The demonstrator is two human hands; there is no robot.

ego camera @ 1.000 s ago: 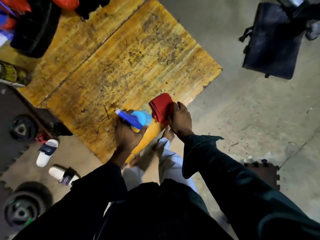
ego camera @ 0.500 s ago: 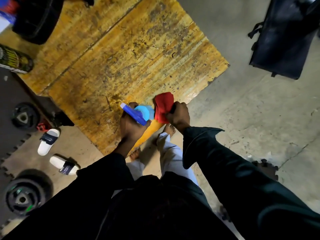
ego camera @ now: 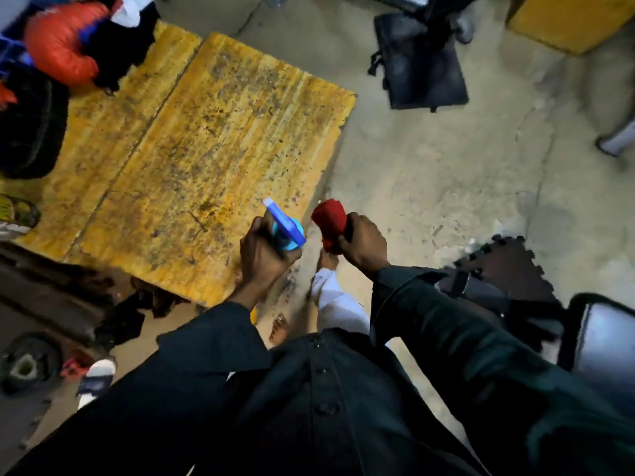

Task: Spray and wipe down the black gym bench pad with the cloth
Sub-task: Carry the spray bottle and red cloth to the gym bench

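My left hand [ego camera: 264,252] grips a blue spray bottle [ego camera: 287,228], its nozzle pointing up and left over the corner of a yellow board. My right hand [ego camera: 364,242] holds a rolled red cloth [ego camera: 330,218] just right of the bottle, above the concrete floor. The two hands are a short gap apart. A glossy dark pad with a rounded black rim [ego camera: 598,338] shows at the right edge, partly cut off. A square black padded object with straps [ego camera: 422,63] lies on the floor at the top.
A worn yellow board [ego camera: 206,149] fills the left centre. An orange jacket [ego camera: 62,53] and a black tyre [ego camera: 27,125] sit at its far left. Weight plates [ego camera: 24,365] and a white sandal [ego camera: 96,376] lie lower left. A dark foam puzzle mat [ego camera: 498,266] is on the right.
The view has swung right and my body has shifted. Both hands now sit at the board's right corner and are further apart. The glossy pad has come into view at the right edge.
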